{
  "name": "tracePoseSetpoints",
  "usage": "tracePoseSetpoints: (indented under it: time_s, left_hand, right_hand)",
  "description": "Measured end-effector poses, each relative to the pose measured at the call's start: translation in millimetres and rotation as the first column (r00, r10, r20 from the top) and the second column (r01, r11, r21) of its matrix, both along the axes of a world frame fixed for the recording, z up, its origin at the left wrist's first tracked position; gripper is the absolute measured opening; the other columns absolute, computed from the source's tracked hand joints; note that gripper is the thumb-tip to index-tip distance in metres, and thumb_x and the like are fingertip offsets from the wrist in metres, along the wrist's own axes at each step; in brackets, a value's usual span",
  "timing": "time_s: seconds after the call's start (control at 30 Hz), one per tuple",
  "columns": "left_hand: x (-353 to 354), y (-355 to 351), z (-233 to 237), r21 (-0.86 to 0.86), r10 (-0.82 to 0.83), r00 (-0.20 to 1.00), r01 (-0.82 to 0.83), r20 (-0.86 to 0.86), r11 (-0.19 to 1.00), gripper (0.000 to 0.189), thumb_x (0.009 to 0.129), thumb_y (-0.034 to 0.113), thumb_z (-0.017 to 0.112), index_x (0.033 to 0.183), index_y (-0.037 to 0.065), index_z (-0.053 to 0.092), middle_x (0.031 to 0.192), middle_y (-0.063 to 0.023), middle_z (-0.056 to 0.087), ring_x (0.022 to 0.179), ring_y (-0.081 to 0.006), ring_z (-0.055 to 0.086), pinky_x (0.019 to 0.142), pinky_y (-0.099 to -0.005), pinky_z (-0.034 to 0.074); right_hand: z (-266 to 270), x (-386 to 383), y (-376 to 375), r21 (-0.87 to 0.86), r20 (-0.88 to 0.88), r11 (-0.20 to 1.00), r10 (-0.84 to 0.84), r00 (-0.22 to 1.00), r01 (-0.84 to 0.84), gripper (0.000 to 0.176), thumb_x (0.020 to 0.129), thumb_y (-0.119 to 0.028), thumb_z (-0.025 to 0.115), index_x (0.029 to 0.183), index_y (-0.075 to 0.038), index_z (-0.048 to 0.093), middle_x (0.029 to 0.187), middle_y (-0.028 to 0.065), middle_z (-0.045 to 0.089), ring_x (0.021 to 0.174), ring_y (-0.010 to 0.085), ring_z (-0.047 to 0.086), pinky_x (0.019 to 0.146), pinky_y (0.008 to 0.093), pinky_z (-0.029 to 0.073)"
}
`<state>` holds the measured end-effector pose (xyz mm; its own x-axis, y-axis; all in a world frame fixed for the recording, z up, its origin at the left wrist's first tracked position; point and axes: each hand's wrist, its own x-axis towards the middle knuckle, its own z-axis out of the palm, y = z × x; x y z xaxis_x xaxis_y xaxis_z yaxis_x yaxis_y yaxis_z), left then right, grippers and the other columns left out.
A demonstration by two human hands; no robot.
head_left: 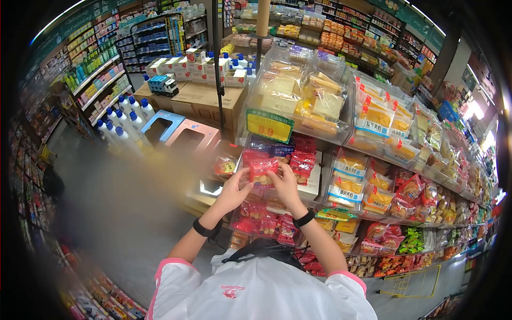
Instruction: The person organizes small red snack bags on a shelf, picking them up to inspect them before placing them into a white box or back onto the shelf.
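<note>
A small red snack packet (263,172) is held between my two hands in front of the shelf. My left hand (234,188) grips its left side, fingers bent around the edge. On the right side my right hand (284,184) pinches it with thumb and fingers. Behind it lie dark blue packets (269,149) and more red packets (304,160). Pink-red packets (261,216) fill the shelf below my hands. Above hangs a yellow and green price sign (269,126) reading 9.9.
Bagged bread (280,90) sits on the upper shelf, with yellow packaged cakes (346,184) to the right. White bottles with blue caps (125,114), a toy truck (162,85) and cardboard boxes (208,101) stand at left. A dark pole (221,69) rises near the shelf's left end.
</note>
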<state>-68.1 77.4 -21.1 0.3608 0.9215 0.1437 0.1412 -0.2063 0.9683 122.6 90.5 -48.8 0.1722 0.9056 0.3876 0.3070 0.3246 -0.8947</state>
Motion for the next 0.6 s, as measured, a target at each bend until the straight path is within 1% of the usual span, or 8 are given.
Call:
tracePoseSetpoints:
  time_s: [0.03,0.13,0.23,0.27,0.37,0.47,0.6]
  left_hand:
    - [0.8,6.4,-4.0,0.003,0.005,1.0,-0.005,0.018,1.0,0.047,0.088,0.003,0.059,0.131,-0.004,0.04,0.125,-0.0139,0.053,0.117,-0.0199,0.052,0.101,-0.0319,0.041]
    - [-0.3,21.9,-24.8,-0.022,-0.02,0.997,0.022,0.078,1.0,0.044,0.088,0.001,0.057,0.129,-0.005,0.04,0.125,-0.0157,0.052,0.119,-0.0203,0.051,0.101,-0.0323,0.041]
    - [-3.6,28.9,-29.6,-0.046,-0.016,1.0,0.016,0.011,0.999,0.042,0.089,0.0,0.056,0.128,-0.006,0.04,0.124,-0.016,0.053,0.119,-0.0203,0.051,0.101,-0.0317,0.041]
    - [-4.3,29.8,-26.8,-0.054,-0.018,1.0,0.019,0.018,0.998,0.042,0.089,-0.001,0.055,0.128,-0.005,0.04,0.123,-0.0157,0.053,0.119,-0.0202,0.051,0.101,-0.0317,0.041]
    - [-6.8,31.7,-19.0,-0.063,-0.025,0.999,0.027,0.046,0.998,0.041,0.088,-0.002,0.056,0.127,-0.005,0.041,0.122,-0.0147,0.054,0.118,-0.0198,0.052,0.099,-0.0313,0.043]
    - [-8.7,43.5,-24.9,-0.018,-0.023,0.998,0.024,0.066,1.0,0.039,0.087,0.0,0.059,0.123,-0.005,0.045,0.118,-0.0134,0.057,0.113,-0.019,0.056,0.096,-0.0303,0.046]
    - [-8.3,51.6,-22.1,0.069,0.031,0.999,-0.03,-0.009,0.997,0.033,0.085,0.001,0.063,0.115,-0.004,0.051,0.106,-0.0124,0.064,0.102,-0.0177,0.062,0.087,-0.0289,0.051]
  right_hand:
    - [1.3,-1.8,2.4,-0.018,-0.025,1.0,-0.001,1.0,0.0,0.027,0.082,-0.014,0.067,0.102,0.002,0.06,0.102,0.0174,0.06,0.09,0.0302,0.06,0.079,0.0357,0.047]
    - [0.0,-5.5,2.8,0.002,0.135,0.995,-0.097,0.986,0.097,0.026,0.082,-0.015,0.067,0.1,0.002,0.059,0.094,0.0189,0.061,0.085,0.032,0.06,0.073,0.038,0.047]
    - [17.7,-10.8,-8.7,-0.003,0.284,0.991,-0.127,0.951,0.133,0.027,0.081,-0.016,0.068,0.099,0.002,0.058,0.087,0.0208,0.061,0.081,0.0357,0.059,0.07,0.0396,0.046]
    - [16.9,-13.4,-9.0,0.02,0.233,0.992,-0.125,0.964,0.124,0.028,0.081,-0.016,0.068,0.099,0.002,0.058,0.083,0.0218,0.061,0.078,0.0375,0.059,0.069,0.0414,0.045]
    - [26.4,-17.5,-11.2,0.049,0.306,0.989,-0.151,0.94,0.142,0.028,0.082,-0.017,0.068,0.099,0.003,0.057,0.084,0.0219,0.061,0.077,0.0378,0.059,0.068,0.0419,0.045]
    - [14.5,-17.1,-0.6,0.108,0.323,0.981,-0.189,0.927,0.163,0.03,0.082,-0.017,0.068,0.099,0.004,0.056,0.084,0.0222,0.06,0.075,0.0372,0.059,0.067,0.0415,0.045]
    - [13.9,-16.4,5.8,0.029,0.333,0.986,-0.167,0.928,0.167,0.031,0.082,-0.018,0.068,0.1,0.004,0.056,0.084,0.0231,0.06,0.076,0.0363,0.059,0.066,0.0409,0.046]
